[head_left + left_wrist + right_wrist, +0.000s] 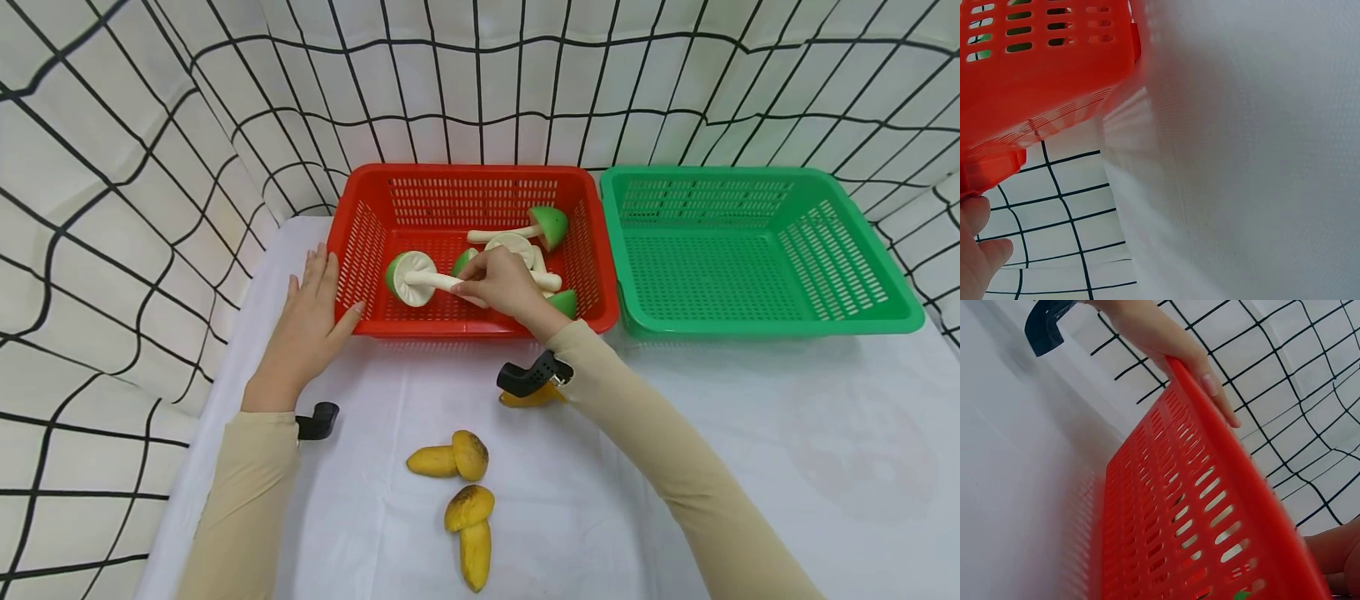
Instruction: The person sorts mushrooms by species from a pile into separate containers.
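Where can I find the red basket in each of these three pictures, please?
Head: upper middle, left of the green basket; the red basket shows whole-length.
Left wrist: upper left, its outer wall cut off by the picture's edge.
Right wrist: centre to bottom, its rim slanting down rightward.
Shared landmark: black netting.

White cloth-covered table (585, 517) under red basket (450, 328), green basket (772, 326), yellow mushrooms (447, 461).

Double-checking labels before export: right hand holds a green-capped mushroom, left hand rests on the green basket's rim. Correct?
No: the left hand rests on the rim of the red basket, not the green basket, as the head view shows. The rest is right: the right hand holds a green-capped mushroom.
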A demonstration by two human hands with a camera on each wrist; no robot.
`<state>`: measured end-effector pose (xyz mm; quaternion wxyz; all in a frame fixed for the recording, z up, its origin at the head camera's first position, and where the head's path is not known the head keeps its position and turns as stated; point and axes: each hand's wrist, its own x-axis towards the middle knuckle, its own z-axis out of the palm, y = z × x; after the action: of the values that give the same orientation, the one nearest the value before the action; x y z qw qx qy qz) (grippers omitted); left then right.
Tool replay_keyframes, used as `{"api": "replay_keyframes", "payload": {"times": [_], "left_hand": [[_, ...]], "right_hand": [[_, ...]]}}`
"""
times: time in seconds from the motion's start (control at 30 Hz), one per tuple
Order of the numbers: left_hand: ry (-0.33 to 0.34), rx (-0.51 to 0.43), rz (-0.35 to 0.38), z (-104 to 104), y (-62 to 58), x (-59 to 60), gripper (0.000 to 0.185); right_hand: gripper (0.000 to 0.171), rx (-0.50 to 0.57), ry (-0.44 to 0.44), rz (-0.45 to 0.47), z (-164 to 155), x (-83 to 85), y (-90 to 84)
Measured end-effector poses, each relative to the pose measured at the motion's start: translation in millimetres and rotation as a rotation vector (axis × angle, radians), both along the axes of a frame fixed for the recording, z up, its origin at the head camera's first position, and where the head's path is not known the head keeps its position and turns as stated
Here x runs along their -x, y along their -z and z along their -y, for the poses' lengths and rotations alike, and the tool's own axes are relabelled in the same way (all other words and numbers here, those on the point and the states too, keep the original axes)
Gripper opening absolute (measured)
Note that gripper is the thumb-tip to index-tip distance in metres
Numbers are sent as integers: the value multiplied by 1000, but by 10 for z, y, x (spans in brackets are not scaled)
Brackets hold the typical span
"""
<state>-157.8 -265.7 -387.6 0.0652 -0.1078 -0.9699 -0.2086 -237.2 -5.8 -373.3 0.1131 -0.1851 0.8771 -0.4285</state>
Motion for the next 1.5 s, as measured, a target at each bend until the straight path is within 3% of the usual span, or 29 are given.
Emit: {"api": "replay_keyframes", "payload": {"times": [0.17,0.4,0.63,0.77,1.03,1.33,1.5], "left_hand": [[3,-4,2,-1,-4,-5,72],[1,-2,7,2,-2,4,72],[-8,-6,20,2,-5,-14,72],[-3,-6,1,6,6,-16,72],[8,-8,-7,6,9,-15,72],[16,-7,-9,3,6,-14,71],[18,-12,-9,9,6,-8,70]], "right_hand": [[12,-91,-39,-35,-11,9,-1],[11,-112,-48,-62,9,6,-14],[13,-290,-115,-77,63,-26,-16],[14,-301,-120,-78,69,-34,-22],[18,-197,-115,-122,25,-59,-42],[20,73,-97,-71,-77,-88,-68],[21,191,-70,-95,-200,-144,-79]]}}
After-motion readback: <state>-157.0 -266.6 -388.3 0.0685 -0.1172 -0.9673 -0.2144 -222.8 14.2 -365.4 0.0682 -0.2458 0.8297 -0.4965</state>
